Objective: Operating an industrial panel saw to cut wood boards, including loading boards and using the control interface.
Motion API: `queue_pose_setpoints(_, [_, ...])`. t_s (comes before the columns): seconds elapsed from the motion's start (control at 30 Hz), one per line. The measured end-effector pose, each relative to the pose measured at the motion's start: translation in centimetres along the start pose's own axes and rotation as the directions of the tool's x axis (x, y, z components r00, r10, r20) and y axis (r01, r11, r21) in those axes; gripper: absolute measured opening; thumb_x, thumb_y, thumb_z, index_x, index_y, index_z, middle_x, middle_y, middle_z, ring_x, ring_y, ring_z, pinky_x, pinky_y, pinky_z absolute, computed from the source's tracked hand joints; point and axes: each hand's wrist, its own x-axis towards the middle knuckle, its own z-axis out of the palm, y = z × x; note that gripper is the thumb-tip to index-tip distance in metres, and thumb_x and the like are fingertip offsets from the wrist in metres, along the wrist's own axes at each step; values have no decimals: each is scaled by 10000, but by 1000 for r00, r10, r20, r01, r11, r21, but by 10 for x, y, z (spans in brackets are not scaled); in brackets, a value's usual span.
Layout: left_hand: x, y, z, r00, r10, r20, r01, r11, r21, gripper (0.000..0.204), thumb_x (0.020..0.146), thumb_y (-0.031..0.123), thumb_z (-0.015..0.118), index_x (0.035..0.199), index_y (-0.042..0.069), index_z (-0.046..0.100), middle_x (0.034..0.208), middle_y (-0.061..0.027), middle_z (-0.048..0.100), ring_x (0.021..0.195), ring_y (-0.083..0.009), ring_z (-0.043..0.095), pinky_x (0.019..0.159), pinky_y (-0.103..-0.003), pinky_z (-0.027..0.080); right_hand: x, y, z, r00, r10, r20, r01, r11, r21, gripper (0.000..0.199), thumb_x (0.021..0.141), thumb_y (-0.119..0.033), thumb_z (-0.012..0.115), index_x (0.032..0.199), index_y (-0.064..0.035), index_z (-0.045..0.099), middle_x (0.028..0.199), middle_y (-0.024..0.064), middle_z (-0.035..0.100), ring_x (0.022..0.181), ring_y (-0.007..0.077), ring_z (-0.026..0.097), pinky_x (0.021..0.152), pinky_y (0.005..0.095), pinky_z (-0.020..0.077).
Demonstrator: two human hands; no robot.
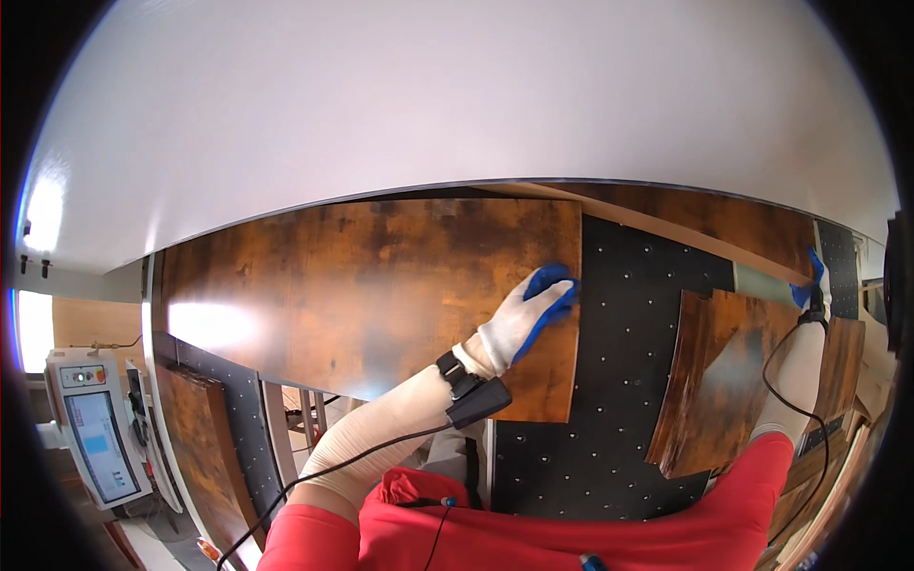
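Observation:
A long brown wood-patterned board [381,285] lies across the work surface. My left hand [535,309], in a white glove with blue-coated fingers, rests on it near its right end. The left fingers are bent and a little apart, gripping nothing that I can see. At the far right my right hand [820,285], gloved alike, is at the end of a second brown board [724,221] with a pale edge. Blue fingertips close around that board's end corner, partly hidden by the hand. A stack of shorter brown boards [728,381] lies just below, under my right forearm.
A black table [619,381] dotted with small pale studs carries the boards. Over its far side hangs a large light grey machine cover [476,95]. At left stand a control panel with a screen [103,428] and another brown board [205,438]. Cables trail from both wrists.

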Motion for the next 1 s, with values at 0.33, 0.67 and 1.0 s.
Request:
queue_pose_setpoints(0.33, [139, -98, 87, 727, 605, 325, -565, 259, 783, 575, 970, 279, 653, 1457, 61, 440, 870, -41, 528, 780, -179, 531, 780, -368, 503, -178, -13, -239, 971, -199, -132, 206, 977, 44, 542, 1016, -353, 590, 1435, -19, 509, 1407, 131, 588, 1246, 242, 599, 1089, 328, 466])
queue_pose_setpoints(0.67, [197, -84, 139, 901, -228, -369, 68, 915, -398, 1264, 690, 628, 861, 1534, -47, 206, 1439, -203, 473, 1221, -306, 536, 1035, -435, 465, -401, -53, -337, 931, -284, -229, 237, 949, -209, 491, 1049, -332, 521, 1415, -5, 532, 1387, 113, 615, 1269, 253, 586, 1081, 379, 458])
queue_pose_setpoints(1.0, [158, -74, 94, 990, 13, -137, -79, 868, -491, 462, 982, 298, 635, 1323, -8, 575, 1284, -148, 653, 1155, -289, 647, 995, -420, 533, -679, 27, -164, 818, -148, -556, 232, 969, 83, 507, 1013, -367, 584, 1406, -48, 547, 1383, 132, 611, 1251, 261, 598, 1067, 402, 471])
